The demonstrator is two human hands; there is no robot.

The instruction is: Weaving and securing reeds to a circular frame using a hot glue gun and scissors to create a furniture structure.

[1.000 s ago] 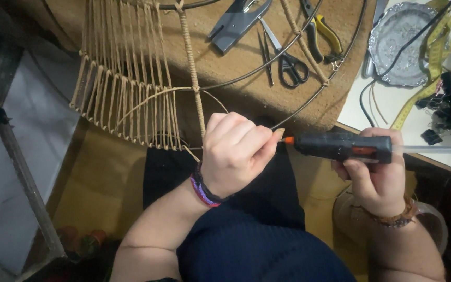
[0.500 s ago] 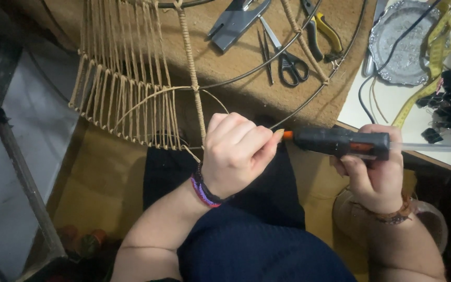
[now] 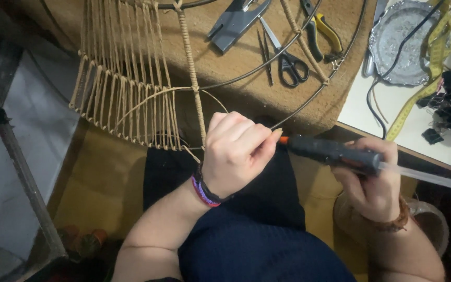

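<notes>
Head view: little has changed since the earlier frame. The right hand [image 3: 372, 180] remains closed around the glue gun [image 3: 335, 154], over the lap. Its long axis lies horizontal, orange nozzle pointing left, touching the left hand [image 3: 236, 151], fisted at the wire frame [image 3: 309, 99].

Black glue gun [image 3: 335, 152] with orange tip. Tan cord [image 3: 126, 94] wound on dark wire frame [image 3: 309, 99]. Purple and black wristbands [image 3: 204, 190]. Black-handled scissors [image 3: 288, 60], yellow-handled pliers [image 3: 324, 31], silver tray [image 3: 400, 44], yellow tape measure [image 3: 418, 94], brown mat [image 3: 246, 99].
</notes>
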